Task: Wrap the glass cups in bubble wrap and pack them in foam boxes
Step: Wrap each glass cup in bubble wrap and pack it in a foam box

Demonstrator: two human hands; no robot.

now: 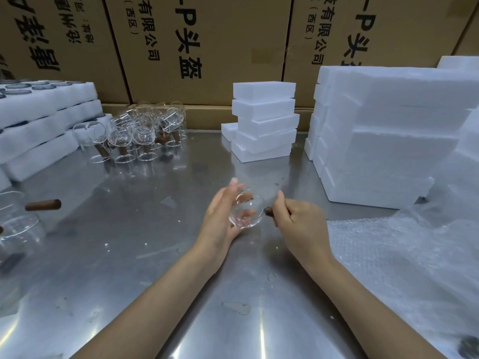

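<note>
A clear glass cup (246,211) with a brown wooden handle is held above the middle of the steel table (129,255). My left hand (220,216) cups the glass bowl from the left. My right hand (298,218) is closed around the wooden handle, which shows only as a short brown stub. Bubble wrap (399,252) lies spread on the table at the right, just beside my right wrist. A small stack of white foam boxes (264,120) stands at the back centre. A larger foam stack (383,136) rises at the right.
Several more glass cups with wooden handles (137,133) cluster at the back left. Foam trays (39,125) are stacked along the left edge. Two cups (20,221) lie at the near left. Cardboard cartons (207,42) form a wall behind the table.
</note>
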